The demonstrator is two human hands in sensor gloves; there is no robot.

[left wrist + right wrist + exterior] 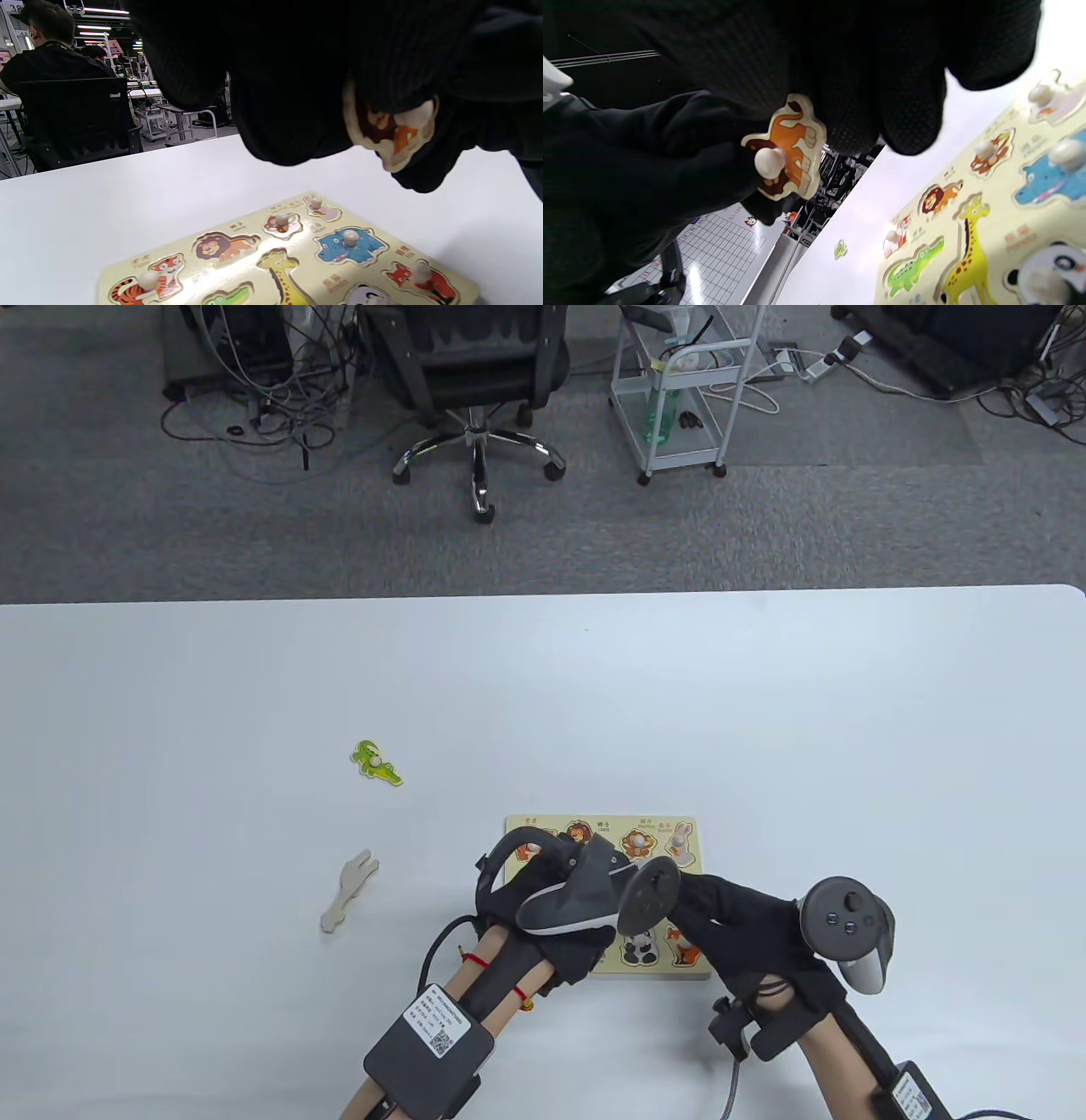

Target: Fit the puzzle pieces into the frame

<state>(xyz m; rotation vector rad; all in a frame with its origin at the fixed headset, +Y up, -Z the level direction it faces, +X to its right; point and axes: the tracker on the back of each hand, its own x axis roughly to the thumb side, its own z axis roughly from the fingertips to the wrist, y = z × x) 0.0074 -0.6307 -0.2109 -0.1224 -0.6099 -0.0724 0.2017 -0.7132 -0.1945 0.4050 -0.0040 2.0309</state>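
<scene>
Right wrist view has the action: a lion piece (789, 148), orange body, brown mane, white knob, is held up in the air between both gloved hands, well clear of the frame (1005, 237) below. The right hand (747, 937) has fingertips (857, 114) pressed on the piece's upper edge, while the left hand (560, 899) closes around its knob side; which one carries the weight, I cannot tell. In the left wrist view the same piece (392, 135) peeks out from under dark fingers (288, 106) curled tight about it. Now the key relation: the lion slot (225, 245) sits in the frame's far row, between tiger (146, 279) and monkey (282, 222), below and ahead of the fingers, its long axis running along that row. The piece is tipped up on edge, so my call is it needs laying flat and turning to match before it drops in. Both hands hover over the frame's left half, the left nearer that slot. Readable print is thin: small captions by each animal, too blurred to spell out. Out on the table (764, 687), a green crocodile piece (376, 763) and a face-down wooden piece (348, 891) lie well apart, left of the frame.
</scene>
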